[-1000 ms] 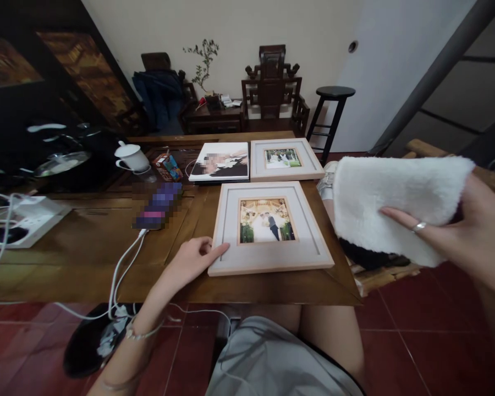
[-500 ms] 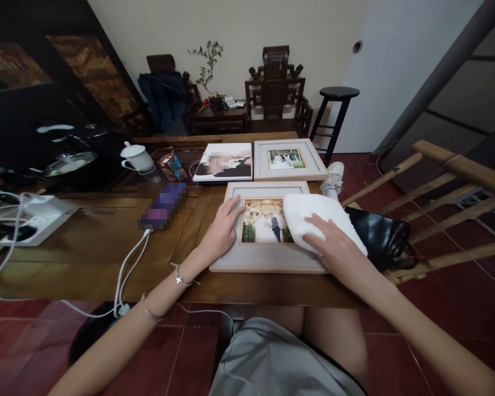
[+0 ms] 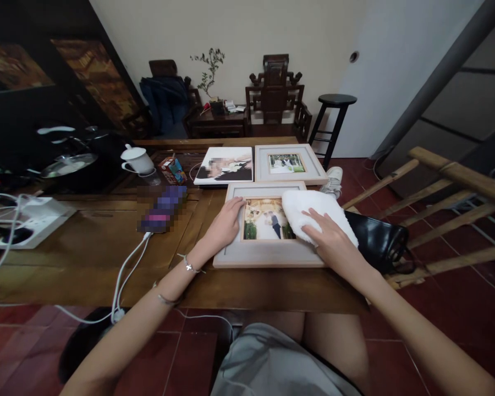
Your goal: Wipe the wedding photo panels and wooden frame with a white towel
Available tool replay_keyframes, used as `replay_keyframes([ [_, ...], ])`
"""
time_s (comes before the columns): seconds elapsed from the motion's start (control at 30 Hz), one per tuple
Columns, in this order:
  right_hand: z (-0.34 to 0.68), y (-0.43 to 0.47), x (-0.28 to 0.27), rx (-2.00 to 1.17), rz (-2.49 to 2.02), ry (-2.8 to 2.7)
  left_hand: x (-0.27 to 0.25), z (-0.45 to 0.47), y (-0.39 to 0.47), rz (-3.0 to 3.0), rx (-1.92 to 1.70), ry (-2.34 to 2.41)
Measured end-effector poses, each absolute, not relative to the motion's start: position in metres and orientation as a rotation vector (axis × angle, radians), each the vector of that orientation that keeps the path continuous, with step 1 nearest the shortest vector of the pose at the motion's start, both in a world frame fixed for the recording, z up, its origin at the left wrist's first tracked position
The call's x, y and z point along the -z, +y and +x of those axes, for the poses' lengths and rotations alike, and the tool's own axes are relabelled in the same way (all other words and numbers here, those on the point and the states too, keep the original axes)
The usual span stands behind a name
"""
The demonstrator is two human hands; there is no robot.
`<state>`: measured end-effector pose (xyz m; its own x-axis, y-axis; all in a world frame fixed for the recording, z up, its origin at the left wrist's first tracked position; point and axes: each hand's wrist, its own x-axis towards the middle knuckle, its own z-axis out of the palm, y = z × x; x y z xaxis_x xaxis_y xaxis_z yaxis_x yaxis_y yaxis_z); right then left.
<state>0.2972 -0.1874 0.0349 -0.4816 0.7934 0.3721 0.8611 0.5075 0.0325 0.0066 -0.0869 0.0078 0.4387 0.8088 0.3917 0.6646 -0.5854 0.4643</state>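
Observation:
A pale wooden picture frame (image 3: 268,254) with a wedding photo lies flat on the wooden table (image 3: 86,242) in front of me. My left hand (image 3: 225,225) rests flat on the frame's left border, fingers spread. My right hand (image 3: 328,239) presses a white fluffy cloth (image 3: 309,212) onto the frame's right side, over the glass and border. Behind it lie a second framed photo (image 3: 289,163) and an unframed print (image 3: 225,165).
A white teapot (image 3: 137,159), a small colourful box (image 3: 172,168), a phone on a white cable (image 3: 160,209) and a power strip (image 3: 28,220) sit to the left. A black bag (image 3: 379,242) lies on a wooden chair at right. A stool (image 3: 332,118) and dark chairs stand behind.
My right hand brought the cloth down from the air at right onto the frame's right side. My left hand slid from the frame's lower left corner up onto its left border.

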Motion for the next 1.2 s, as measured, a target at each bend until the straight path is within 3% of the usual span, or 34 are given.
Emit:
replay_keyframes([
  [0.7, 0.296, -0.181, -0.038, 0.404, -1.407, -2.410, 0.002, 0.004, -0.087, 2.426, -0.890, 1.307],
  [0.97, 0.242, -0.101, -0.073, 0.554, -1.095, -2.512, -0.005, 0.001, -0.089, 2.386, -0.917, 1.234],
  [1.2, 0.194, -0.052, -0.053, 0.555, -0.912, -2.790, -0.018, 0.006, -0.095, 2.442, -0.972, 1.148],
])
